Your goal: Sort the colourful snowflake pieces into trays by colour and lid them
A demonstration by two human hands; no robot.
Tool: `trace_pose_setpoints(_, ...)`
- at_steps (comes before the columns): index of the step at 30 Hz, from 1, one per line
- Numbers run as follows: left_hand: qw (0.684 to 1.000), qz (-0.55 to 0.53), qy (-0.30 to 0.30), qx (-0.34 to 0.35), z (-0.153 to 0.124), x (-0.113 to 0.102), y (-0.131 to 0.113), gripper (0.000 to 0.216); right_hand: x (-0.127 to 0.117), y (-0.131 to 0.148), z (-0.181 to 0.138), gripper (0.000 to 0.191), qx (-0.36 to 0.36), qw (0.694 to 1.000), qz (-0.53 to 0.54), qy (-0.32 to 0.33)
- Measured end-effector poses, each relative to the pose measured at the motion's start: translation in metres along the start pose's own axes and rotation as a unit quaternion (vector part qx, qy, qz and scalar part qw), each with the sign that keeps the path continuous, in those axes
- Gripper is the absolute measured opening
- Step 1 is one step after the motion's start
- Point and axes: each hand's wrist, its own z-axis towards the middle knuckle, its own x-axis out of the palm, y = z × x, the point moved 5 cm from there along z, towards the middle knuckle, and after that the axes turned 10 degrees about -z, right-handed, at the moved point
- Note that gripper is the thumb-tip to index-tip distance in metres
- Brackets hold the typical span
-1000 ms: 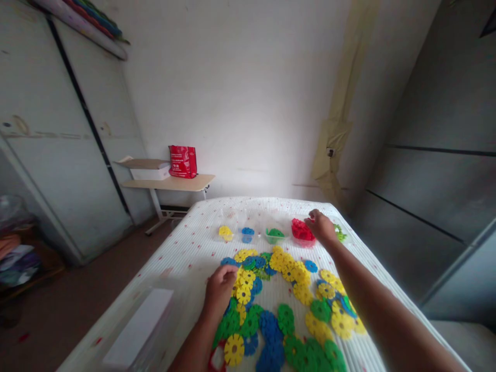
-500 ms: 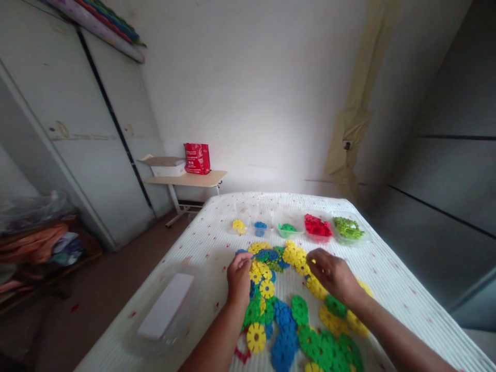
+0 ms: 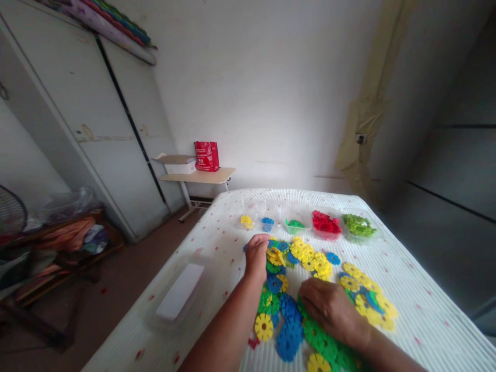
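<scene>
My left hand (image 3: 257, 258) is curled at the left edge of the pile, its fingertips beside tilted yellow flower-shaped discs (image 3: 275, 256); whatever it grips is hidden. A blue disc (image 3: 274, 283) lies close by its wrist. My right hand (image 3: 329, 312) is low over the green discs (image 3: 315, 336), fingers together and pointing down; what they hold, if anything, is out of sight. Between the forearms lie overlapping blue discs (image 3: 290, 336). Beyond the right hand is a cluster of yellow discs (image 3: 310, 256), and to its right a yellow group (image 3: 382, 310) with blue and green pieces in it.
Clear containers line the far side, with yellow pieces (image 3: 246, 222), blue pieces (image 3: 267, 223), green pieces (image 3: 295, 226), red pieces (image 3: 326, 223) and light green pieces (image 3: 358, 226). A clear tray holding a white block (image 3: 180, 292) is at left. A side table (image 3: 201, 176) stands behind.
My right hand has come down and nearer, from the yellow discs to the green ones. My left hand has shifted slightly farther away along the pile. The view has turned a little left.
</scene>
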Motion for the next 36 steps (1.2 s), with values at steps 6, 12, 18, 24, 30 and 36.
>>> trace_pose_setpoints(6, 0.994, 0.084, 0.062, 0.009, -0.021, -0.042, -0.042, 0.021, -0.003, 0.017, 0.006, 0.023, -0.033, 0.999, 0.034, 0.022)
trace_pose_setpoints(12, 0.990, 0.132, 0.050, -0.031, -0.051, -0.086, -0.023, 0.024, 0.002, 0.070, 0.020, 0.020, -0.140, 0.990, 0.019, 0.031)
trace_pose_setpoints(18, 0.991, 0.126, 0.039, -0.014, -0.057, -0.090, -0.020, 0.023, 0.029, 0.110, 0.033, 0.010, -0.203, 0.976, -0.074, 0.000)
trace_pose_setpoints(24, 0.988, 0.146, 0.043, -0.010, -0.057, -0.089, -0.020, 0.026, 0.041, 0.095, 0.033, 0.014, -0.164, 0.978, -0.130, -0.014)
trace_pose_setpoints(30, 0.986, 0.156, 0.057, -0.009, -0.056, -0.091, -0.010, 0.025, 0.050, 0.079, 0.033, 0.019, -0.126, 0.984, -0.126, -0.016)
trace_pose_setpoints(36, 0.988, 0.151, 0.030, -0.004, -0.054, -0.093, -0.014, 0.027, 0.043, 0.082, 0.035, 0.020, -0.121, 0.986, -0.115, -0.029)
